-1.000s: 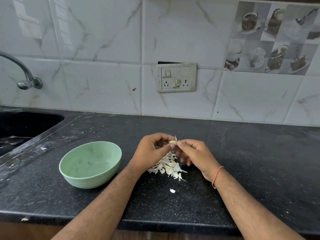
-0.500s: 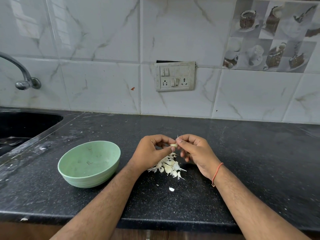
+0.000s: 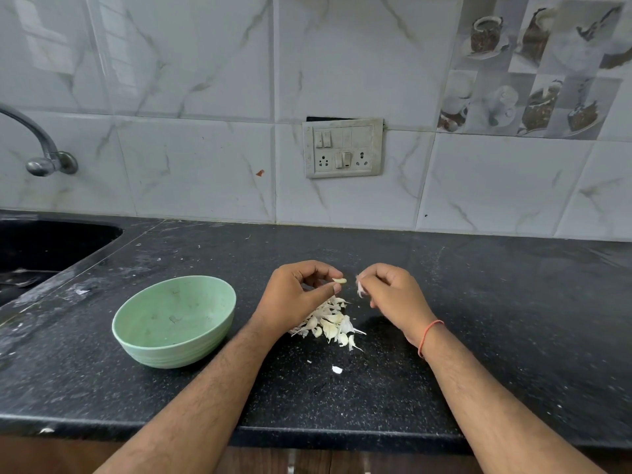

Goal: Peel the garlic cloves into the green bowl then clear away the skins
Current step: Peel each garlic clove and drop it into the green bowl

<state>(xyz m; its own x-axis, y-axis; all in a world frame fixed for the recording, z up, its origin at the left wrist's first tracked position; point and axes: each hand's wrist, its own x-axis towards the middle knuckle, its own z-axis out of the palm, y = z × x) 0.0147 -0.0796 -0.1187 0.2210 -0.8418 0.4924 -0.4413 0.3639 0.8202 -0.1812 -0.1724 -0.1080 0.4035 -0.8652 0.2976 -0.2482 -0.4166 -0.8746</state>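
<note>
pinching: left hand (image 3: 294, 295) holds a peeled clove (image 3: 339, 280) between thumb and forefinger tips, other fingers curled in.
right hand (image 3: 393, 292): thumb and forefinger pinch a strip of skin (image 3: 359, 288); remaining fingers curled toward the palm.
hands: apart, a small gap between clove and skin, both raised above the pile.
pile (image 3: 330, 323): unpeeled cloves mixed with loose skins, on the counter (image 3: 478, 302) under and just in front of the hands, partly hidden by the left wrist.
bowl (image 3: 174, 319): green, upright, left of the left forearm, near the pile but not touching; only a few flecks inside.
scrap (image 3: 337, 370): one white bit of skin on the counter nearer the front edge, apart from the pile.
sink (image 3: 51, 244): set in the counter at far left, tap (image 3: 41, 145) above it.
wall: switch plate (image 3: 343, 147) on the tiles behind the hands.
wrist: orange thread (image 3: 429, 336) on the right.
</note>
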